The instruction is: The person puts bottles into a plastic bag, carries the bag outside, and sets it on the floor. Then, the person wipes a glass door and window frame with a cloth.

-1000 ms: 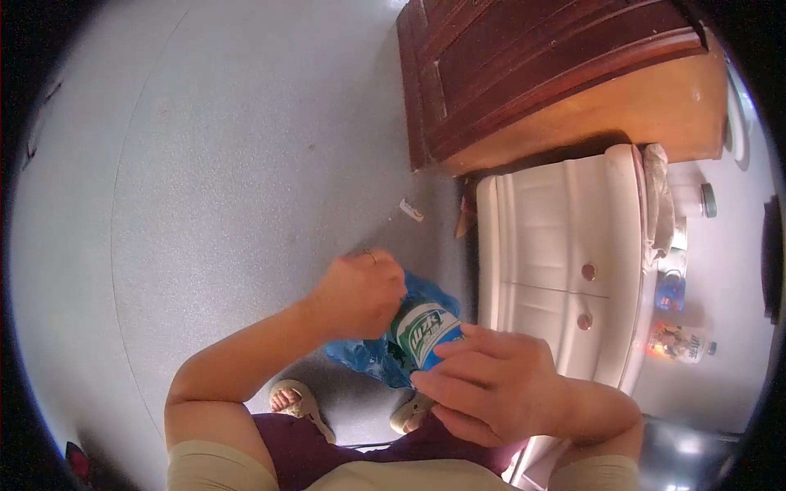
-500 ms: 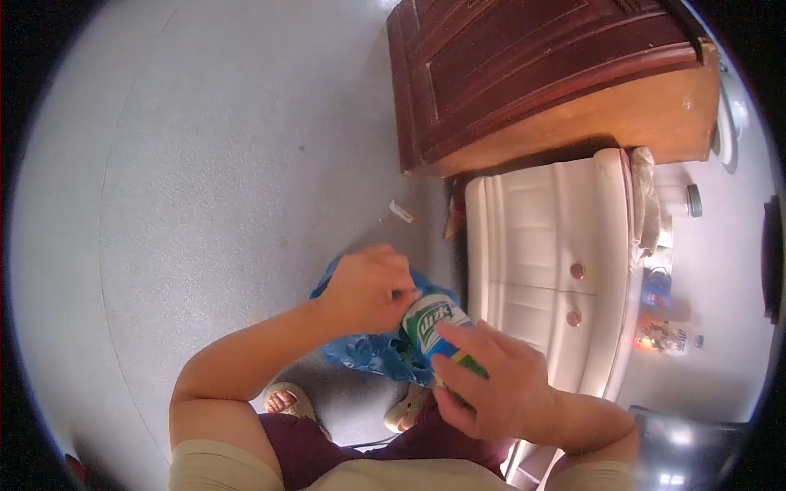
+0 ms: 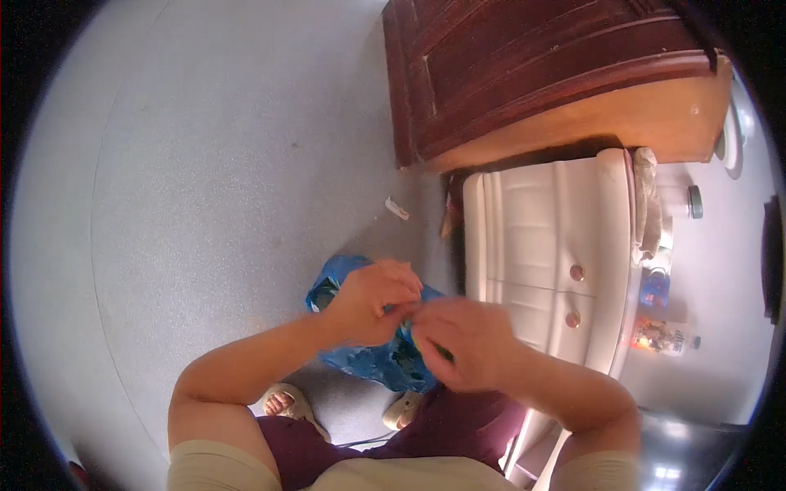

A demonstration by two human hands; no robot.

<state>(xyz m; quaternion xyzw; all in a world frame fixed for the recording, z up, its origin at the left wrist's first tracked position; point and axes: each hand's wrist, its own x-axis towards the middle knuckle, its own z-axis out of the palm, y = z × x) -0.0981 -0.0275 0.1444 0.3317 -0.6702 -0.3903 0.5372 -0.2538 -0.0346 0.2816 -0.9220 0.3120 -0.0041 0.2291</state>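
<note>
The left grip [image 3: 378, 303] is narrow, fingers curled and bunched; whether it pinches anything is hidden. A hard pull or twist from it could jerk the container [image 3: 444, 353] loose, since the fingertips look to have little to hold. The blue plastic bag [image 3: 372, 364], crumpled below both grips, could snag between fingers where its loose film rises close to them. The right grip [image 3: 467, 340], blurred, is wrapped round the container; a smooth wall could slide through if that hold is slack. Should it slip, it would probably drop into the bag's folds or past them to the floor [image 3: 221, 204].

As for where it lies, the container sits just right of the left grip's fingertips and inside the right grip, which covers most of it. Only bits of green and yellow show between and under the right fingers, so its ends cannot be told. Farther right of both grips, well apart, stands the cream cabinet [image 3: 532, 237].
</note>
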